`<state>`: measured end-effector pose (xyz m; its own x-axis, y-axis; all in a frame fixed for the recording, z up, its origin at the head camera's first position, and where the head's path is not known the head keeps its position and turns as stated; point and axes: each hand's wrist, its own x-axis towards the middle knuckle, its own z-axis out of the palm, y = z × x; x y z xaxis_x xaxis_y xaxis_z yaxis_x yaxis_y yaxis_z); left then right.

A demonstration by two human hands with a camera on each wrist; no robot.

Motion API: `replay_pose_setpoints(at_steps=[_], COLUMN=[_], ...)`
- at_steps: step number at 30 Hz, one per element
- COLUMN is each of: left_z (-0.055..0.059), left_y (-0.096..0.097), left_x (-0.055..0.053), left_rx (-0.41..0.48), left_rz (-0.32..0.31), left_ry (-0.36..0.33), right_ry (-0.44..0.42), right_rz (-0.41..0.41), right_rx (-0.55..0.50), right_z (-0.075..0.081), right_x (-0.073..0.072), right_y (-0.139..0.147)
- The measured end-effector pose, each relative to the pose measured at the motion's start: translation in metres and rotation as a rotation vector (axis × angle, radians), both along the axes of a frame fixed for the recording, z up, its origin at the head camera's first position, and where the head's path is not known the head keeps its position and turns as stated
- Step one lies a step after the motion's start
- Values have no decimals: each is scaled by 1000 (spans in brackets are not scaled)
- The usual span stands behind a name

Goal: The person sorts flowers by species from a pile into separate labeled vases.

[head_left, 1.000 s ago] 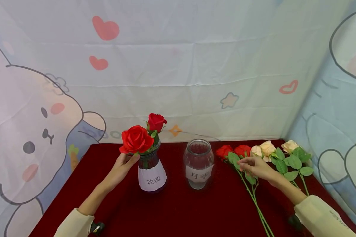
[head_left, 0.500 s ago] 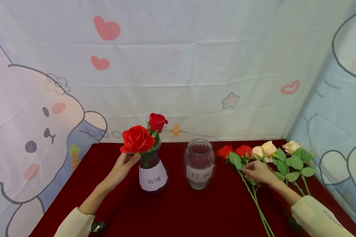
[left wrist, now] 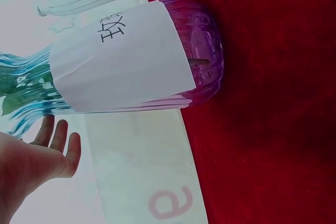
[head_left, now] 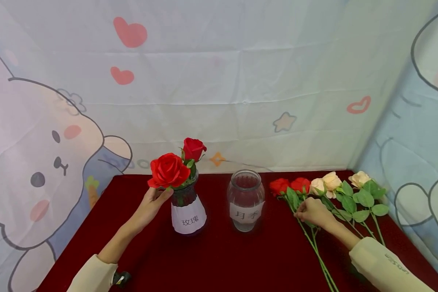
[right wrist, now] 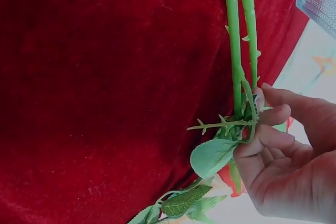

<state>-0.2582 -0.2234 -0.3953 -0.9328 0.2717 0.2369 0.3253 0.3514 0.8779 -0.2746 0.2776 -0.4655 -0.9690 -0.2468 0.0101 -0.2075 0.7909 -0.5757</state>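
In the head view my left hand [head_left: 149, 208] holds the neck of a glass vase [head_left: 189, 215] with a white paper label, thumb in front and fingertips partly hidden under a bloom. The left wrist view shows its outer fingers [left wrist: 59, 135] fairly straight at the neck of the vase. A large red rose [head_left: 169, 170] and a smaller red rose [head_left: 194, 149] stand in it. At the right, my right hand [head_left: 315, 211] pinches the green stem [right wrist: 234, 40] of a red rose [head_left: 279, 186], close over the table; a second red rose [head_left: 300, 185] lies beside it.
A clear glass jar [head_left: 245, 192] with a paper label stands between the hands. Cream roses [head_left: 331, 181] with leafy stems lie at the far right. Dark red cloth [head_left: 219, 263] covers the table; a printed fabric backdrop [head_left: 219, 89] rises behind it and along both sides.
My right hand has moved slightly down and left along the stems, and its fingers have closed on one. The red blooms have shifted slightly right. My left hand stays at the vase.
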Motion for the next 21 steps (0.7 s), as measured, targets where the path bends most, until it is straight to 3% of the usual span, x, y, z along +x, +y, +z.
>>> replay_pose_setpoints(at_steps=[8, 18, 21], left_z=[-1, -4, -2], left_y=[-1, -1, -2], left_x=[1, 1, -1], left_rx=[1, 6, 1], left_rz=[2, 3, 5], left_ry=[-14, -14, -15], right_ry=[-67, -68, -90], right_rz=[-62, -65, -58], right_rx=[18, 102, 82], right_z=[1, 2, 2], right_x=[0, 3, 0], right_y=[-3, -5, -4])
